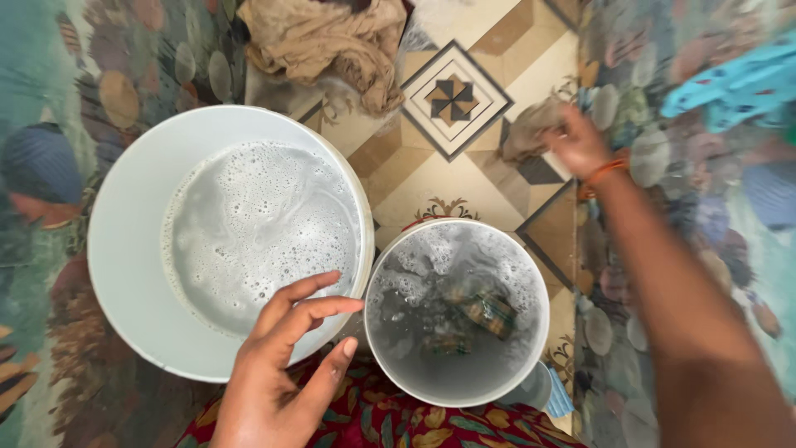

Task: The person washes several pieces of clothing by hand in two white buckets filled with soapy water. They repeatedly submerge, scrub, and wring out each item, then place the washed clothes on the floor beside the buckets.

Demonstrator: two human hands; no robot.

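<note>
My left hand (pixel 282 365) hovers with fingers apart over the near rim of a large white tub (pixel 124 249) filled with grey foamy water, and it holds nothing. Beside it stands a smaller white bucket (pixel 539 332) of soapy water with a dark patterned cloth (pixel 485 311) sunk in it. My right hand (pixel 576 145), with an orange thread at the wrist, reaches out to the far right. Its fingers are closed on a small brownish rag (pixel 526 129) lying on the tiled floor.
A crumpled beige cloth (pixel 327 37) lies on the tiles beyond the tub. The floor has patterned tiles (pixel 453 95) between painted pebble-print areas. A light blue plastic object (pixel 734 87) sits at the upper right. Red floral fabric (pixel 398 419) covers my lap.
</note>
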